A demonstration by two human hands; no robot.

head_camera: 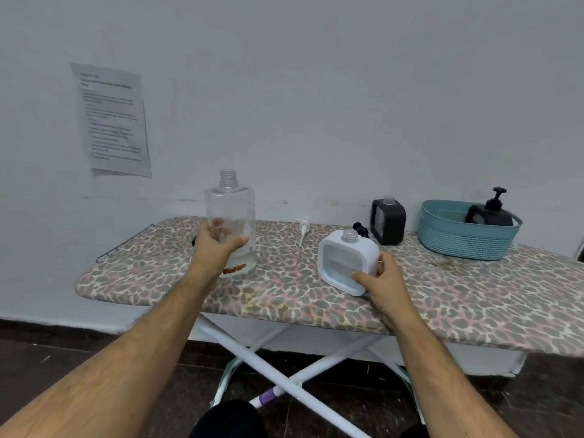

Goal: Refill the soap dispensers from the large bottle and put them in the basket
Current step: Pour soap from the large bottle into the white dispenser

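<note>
The left hand (218,248) grips the large bottle (230,222) while the right hand (380,279) holds the uncapped white dispenser (346,260) steady, probably for pouring.

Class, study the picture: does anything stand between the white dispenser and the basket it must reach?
Yes. The black dispenser without its pump stands on the board between the white dispenser and the teal basket; a black pump lies beside it.

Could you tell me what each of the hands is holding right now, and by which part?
Left hand: clear bottle, round its lower body. Right hand: white dispenser, at its lower right corner.
</note>
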